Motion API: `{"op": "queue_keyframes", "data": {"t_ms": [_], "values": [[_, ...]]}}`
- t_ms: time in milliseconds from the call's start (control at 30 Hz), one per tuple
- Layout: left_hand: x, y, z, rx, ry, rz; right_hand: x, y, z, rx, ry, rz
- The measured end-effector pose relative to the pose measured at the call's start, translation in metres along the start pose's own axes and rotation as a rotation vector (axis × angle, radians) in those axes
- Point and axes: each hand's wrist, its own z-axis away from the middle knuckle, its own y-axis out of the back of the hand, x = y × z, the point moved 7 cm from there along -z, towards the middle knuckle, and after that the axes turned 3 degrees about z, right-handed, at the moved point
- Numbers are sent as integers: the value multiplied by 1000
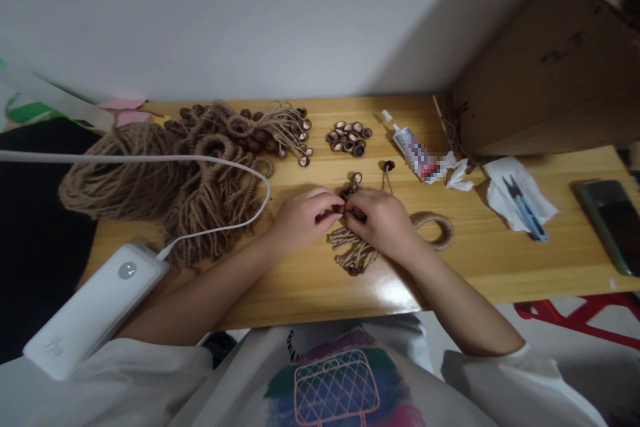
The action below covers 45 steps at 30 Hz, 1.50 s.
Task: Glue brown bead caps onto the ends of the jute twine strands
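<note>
My left hand (307, 217) and my right hand (377, 217) meet at the middle of the table. Their fingertips pinch a small brown nutshell cap (338, 209) between them; much of it is hidden by the fingers. Under the right hand spreads a fringe of twine strands (347, 240), with a wrapped twine ring (445, 232) showing to its right. Past the fingers, one strand ends in a pale-lined cap (357, 178) and another in a dark cap (389, 165). One more cap (354, 269) lies at the near side of the fringe.
Loose caps (350, 138) lie beyond my hands, with a glue tube (417, 153) to their right. Thread snips (525, 209) rest on tissue near a phone (610, 223). Twine (125, 170) heaps on the left. A cabled power bank (95, 310) sits by my left arm; a cardboard box (545, 73) stands back right.
</note>
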Motion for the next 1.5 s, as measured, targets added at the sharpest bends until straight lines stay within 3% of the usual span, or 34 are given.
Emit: {"op": "queue_keyframes", "data": {"t_ms": [500,967,1267,1500], "values": [[1,1,0,3,21,8,0,1,1,-25,-18,-39],[7,1,-10,-2,17,-37,10,4,-5,44,-62,-119],[-2,9,-31,5,-73,-66,17,11,-21,18,-126,-89],[-16,11,-38,50,12,14,21,13,-33,27,-127,-101]]}}
